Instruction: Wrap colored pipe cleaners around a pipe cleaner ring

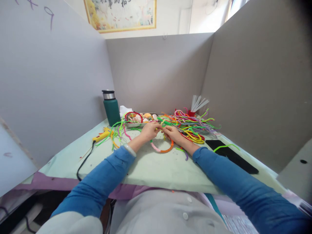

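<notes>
The left hand (151, 130) and the right hand (171, 134) come together over the table (146, 170), fingertips almost meeting. Both are drawn narrow, pinching at the far side of a fuzzy ring (166, 150), where a short yellowish bit shows between the fingers; just how each finger bears on it is too small to make out. The ring lies under and between the two hands, its near arc curving toward the person, pink on the left and orange on the right.

Just beside the right wrist is a small purple and green scrap (186, 156). Beyond that hand spreads a tangled pile of coloured fuzzy stems (190, 123), with yellow loops (196, 139) at its near edge. Farther right, a green stem (225, 146) lies across a flat black object (234, 158). At the back of the pile, a red cup (191, 113) holds pale sticks (198, 104).

Behind the left hand sits a metal tray (134, 125) of small pale and orange pieces, with a dark red ring (141, 119) resting over its left part. Left of that hand lie loose strands (125, 133), then a yellow glue gun (102, 134) with a black cord (85, 159) running to the table's near edge. A green bottle (112, 112) stands upright behind it, near the grey partition (158, 71).
</notes>
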Action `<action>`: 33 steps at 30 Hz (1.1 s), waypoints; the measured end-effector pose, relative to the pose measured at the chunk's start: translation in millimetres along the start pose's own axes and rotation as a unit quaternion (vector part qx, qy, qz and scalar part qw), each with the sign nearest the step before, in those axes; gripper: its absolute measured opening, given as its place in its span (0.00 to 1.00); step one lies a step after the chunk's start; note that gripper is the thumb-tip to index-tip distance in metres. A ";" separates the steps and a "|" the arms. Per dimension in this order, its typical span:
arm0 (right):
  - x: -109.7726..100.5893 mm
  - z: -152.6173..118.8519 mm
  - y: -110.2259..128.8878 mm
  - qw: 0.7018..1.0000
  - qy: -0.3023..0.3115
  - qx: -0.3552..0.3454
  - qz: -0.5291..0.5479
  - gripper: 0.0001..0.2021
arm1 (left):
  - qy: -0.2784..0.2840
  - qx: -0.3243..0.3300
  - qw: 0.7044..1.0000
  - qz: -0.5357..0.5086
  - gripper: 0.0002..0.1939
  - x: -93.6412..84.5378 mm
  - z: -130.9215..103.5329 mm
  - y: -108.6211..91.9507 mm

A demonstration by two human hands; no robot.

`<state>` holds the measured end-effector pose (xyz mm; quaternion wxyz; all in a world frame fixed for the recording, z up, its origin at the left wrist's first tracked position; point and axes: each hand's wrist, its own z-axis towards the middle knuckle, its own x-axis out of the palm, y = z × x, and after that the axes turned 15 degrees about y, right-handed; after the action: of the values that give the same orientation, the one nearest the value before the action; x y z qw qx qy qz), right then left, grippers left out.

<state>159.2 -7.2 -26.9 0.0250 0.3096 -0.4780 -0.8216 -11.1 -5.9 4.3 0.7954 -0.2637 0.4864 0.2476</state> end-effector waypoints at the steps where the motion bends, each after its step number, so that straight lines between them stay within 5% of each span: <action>1: 0.0 -0.1 0.4 1.000 0.000 0.001 -0.001 0.19 | 0.002 -0.002 1.000 0.001 0.11 -0.3 -0.1 -0.5; 23: 0.5 0.6 -4.6 1.000 -0.009 -0.003 -0.007 0.16 | 0.009 -0.006 1.000 -0.003 0.12 4.5 4.5 7.4; 33: 0.4 -0.9 -1.7 1.000 -0.010 -0.013 -0.020 0.14 | 0.080 -0.125 0.983 -0.106 0.13 -1.0 3.7 -0.3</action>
<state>159.8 -7.2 -28.9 0.0085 0.3106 -0.4610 -0.8312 -9.0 -3.8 6.6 0.7366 -0.4299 0.4829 0.1987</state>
